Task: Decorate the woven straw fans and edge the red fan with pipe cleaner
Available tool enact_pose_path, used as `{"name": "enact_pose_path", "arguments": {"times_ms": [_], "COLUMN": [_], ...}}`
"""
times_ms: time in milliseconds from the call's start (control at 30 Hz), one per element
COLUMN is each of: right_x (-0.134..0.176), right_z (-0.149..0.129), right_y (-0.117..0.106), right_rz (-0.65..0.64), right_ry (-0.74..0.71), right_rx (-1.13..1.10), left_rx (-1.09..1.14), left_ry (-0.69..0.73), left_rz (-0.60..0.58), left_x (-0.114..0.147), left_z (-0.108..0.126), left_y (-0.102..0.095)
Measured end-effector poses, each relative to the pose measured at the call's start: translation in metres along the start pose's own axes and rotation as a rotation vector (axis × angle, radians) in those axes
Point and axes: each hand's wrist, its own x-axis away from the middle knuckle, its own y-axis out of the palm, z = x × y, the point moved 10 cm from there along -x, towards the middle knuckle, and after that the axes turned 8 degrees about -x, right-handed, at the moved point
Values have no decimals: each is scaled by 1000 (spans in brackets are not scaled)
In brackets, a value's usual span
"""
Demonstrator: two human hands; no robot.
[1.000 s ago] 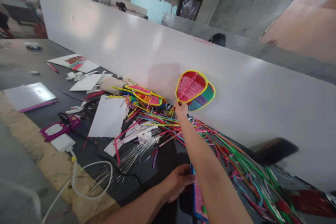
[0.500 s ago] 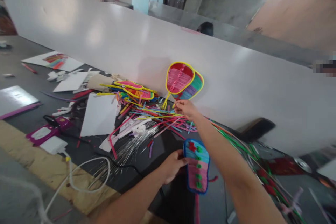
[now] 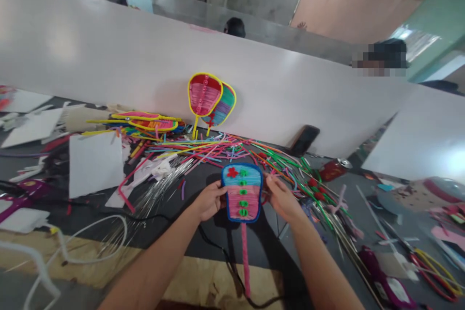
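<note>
A small hand fan (image 3: 244, 194) of pipe cleaners is held upright above the dark table, with a blue rim, light-blue top, pink lower part, green knots down the middle and a red flower. My left hand (image 3: 210, 201) pinches its left edge. At its right edge, my right hand (image 3: 281, 193) is closed, thumb and fingers together; part of its grip is hidden behind the fan. The pink twisted handle (image 3: 245, 256) hangs straight down. Behind, a yellow-rimmed pink and red fan (image 3: 205, 94) leans on the white partition, overlapping a green, purple and blue fan (image 3: 227, 104).
Loose pipe cleaners (image 3: 218, 147) and a bundle of bare wires (image 3: 160, 203) cover the table's middle. A phone (image 3: 305, 139) leans on the partition (image 3: 145, 48), near a red can (image 3: 334, 168). Scissors (image 3: 432, 271) lie right; a white cable (image 3: 105, 256) loops left. People sit beyond the partition.
My right hand has come down from beside the leaning fans to the right edge of the held fan. The held fan has straightened and faces me; my view has swung right.
</note>
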Motion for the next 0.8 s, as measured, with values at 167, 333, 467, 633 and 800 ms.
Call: {"name": "enact_pose_path", "arguments": {"times_ms": [167, 333, 467, 633, 800], "right_x": [27, 28, 26, 27, 29], "right_z": [47, 55, 55, 57, 59], "right_y": [20, 18, 18, 19, 23], "right_rz": [-142, -120, -125, -132, -158], "right_ry": [98, 100, 87, 73, 88], "right_rx": [-144, -219, -247, -221, -226], "left_rx": [-55, -84, -159, -224, -217], "left_ry": [21, 56, 50, 74, 84], "left_rz": [-7, -77, -44, 26, 79], "left_x": [3, 9, 11, 10, 8], "left_z": [2, 2, -2, -5, -5], "left_y": [5, 20, 24, 20, 15]}}
